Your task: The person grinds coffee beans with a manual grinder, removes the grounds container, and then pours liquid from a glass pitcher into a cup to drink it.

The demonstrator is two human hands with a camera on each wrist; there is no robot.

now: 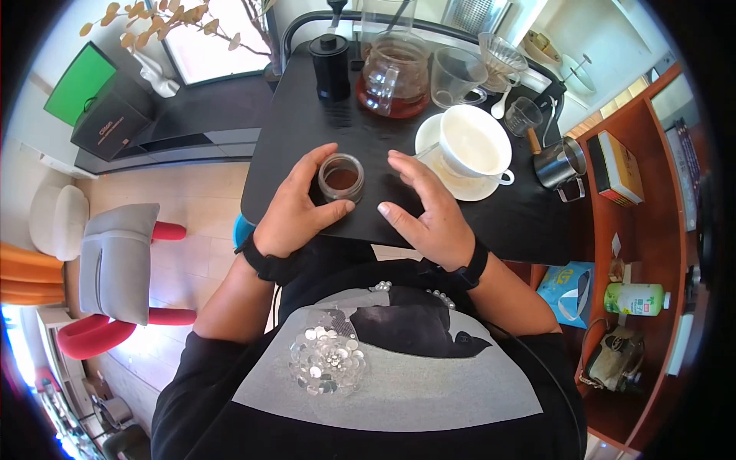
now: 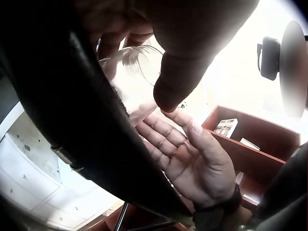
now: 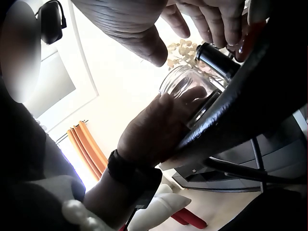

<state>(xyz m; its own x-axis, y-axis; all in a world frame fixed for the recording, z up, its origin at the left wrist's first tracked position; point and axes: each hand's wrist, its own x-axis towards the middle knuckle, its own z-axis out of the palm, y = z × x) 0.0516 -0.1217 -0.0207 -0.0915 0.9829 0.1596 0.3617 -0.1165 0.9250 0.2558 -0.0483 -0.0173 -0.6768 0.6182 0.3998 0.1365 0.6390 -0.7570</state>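
Observation:
A small round glass jar (image 1: 341,178) with dark brown contents stands upright near the front of the black table (image 1: 295,130). My left hand (image 1: 295,207) holds it from the left, thumb at the near side and fingers around the far side. In the left wrist view the glass (image 2: 137,72) shows between fingers and thumb of that hand (image 2: 187,43). Right of the jar, my right hand (image 1: 435,222) is held palm inward, its fingers extended and touching nothing. The right wrist view has the jar (image 3: 180,82) beside the left hand (image 3: 149,130).
Close beyond my right hand, a white cup (image 1: 479,146) rests on a saucer (image 1: 460,186). Behind stand a black canister (image 1: 330,69), a glass carafe (image 1: 395,80) of reddish-brown liquid and glass vessels. A metal pitcher (image 1: 557,165) is at the right, near a wooden shelf (image 1: 652,268).

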